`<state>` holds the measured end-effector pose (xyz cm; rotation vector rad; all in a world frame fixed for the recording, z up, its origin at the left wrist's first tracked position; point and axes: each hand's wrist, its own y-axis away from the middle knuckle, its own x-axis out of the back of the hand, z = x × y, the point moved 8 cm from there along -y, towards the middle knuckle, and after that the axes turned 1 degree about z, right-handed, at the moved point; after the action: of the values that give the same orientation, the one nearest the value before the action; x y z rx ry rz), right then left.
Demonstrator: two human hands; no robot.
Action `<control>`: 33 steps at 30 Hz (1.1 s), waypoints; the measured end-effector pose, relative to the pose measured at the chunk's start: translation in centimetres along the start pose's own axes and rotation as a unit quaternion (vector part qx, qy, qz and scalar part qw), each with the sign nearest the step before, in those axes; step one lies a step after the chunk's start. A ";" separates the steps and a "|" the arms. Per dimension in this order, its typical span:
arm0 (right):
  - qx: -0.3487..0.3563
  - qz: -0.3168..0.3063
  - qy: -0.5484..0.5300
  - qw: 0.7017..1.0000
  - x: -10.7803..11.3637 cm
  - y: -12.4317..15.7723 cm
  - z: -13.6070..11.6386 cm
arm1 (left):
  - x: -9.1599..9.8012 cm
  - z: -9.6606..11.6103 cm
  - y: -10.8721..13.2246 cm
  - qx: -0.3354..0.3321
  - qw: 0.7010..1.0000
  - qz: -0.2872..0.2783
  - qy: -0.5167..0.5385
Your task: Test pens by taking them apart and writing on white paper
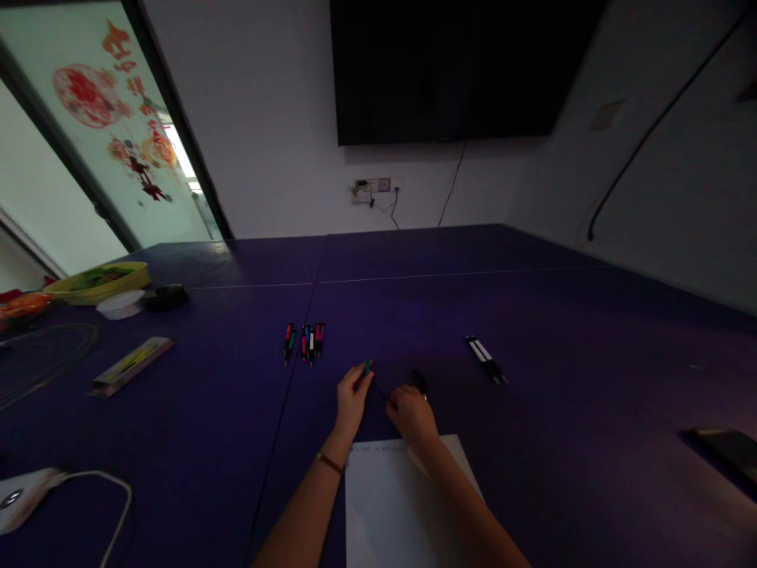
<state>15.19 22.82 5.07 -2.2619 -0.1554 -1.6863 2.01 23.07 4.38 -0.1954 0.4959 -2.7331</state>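
My left hand (353, 398) is closed around a pen with a green end (367, 367), just above a white sheet of paper (396, 505) on the dark purple table (532, 331). My right hand (409, 412) is closed too, its fingers pinched on the pen's thin dark other end. A small dark object (419, 381) lies just behind my right hand. A row of several coloured pens (306, 341) lies beyond my left hand. Two or three black-and-white pens (486, 359) lie to the right.
At the far left stand a yellow tray (98, 282), a white lid (120, 304) and a black round object (167, 296). A flat long box (131, 366) lies left of centre. A white device with cable (24, 493) sits at the near left, a dark flat object (730, 448) at the right edge.
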 end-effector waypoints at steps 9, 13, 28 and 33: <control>-0.033 0.045 -0.051 0.997 0.6 -0.2 0.7 | -0.1 -0.4 0.1 0.059 0.997 -0.005 0.047; -0.096 0.094 -0.318 0.938 1.4 -0.1 3.0 | -0.1 -0.7 0.0 0.062 0.996 -0.001 0.057; -0.145 0.058 -0.604 0.782 4.0 0.3 5.1 | 1.0 1.2 0.2 -0.036 0.997 0.030 -0.054; -0.141 0.036 -0.589 0.795 3.9 0.2 4.8 | 1.3 1.2 0.2 -0.044 0.995 0.042 -0.077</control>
<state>20.77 23.76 7.47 -3.1348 -0.0773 -0.0162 1.09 22.05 5.49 -0.3948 0.5683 -2.5924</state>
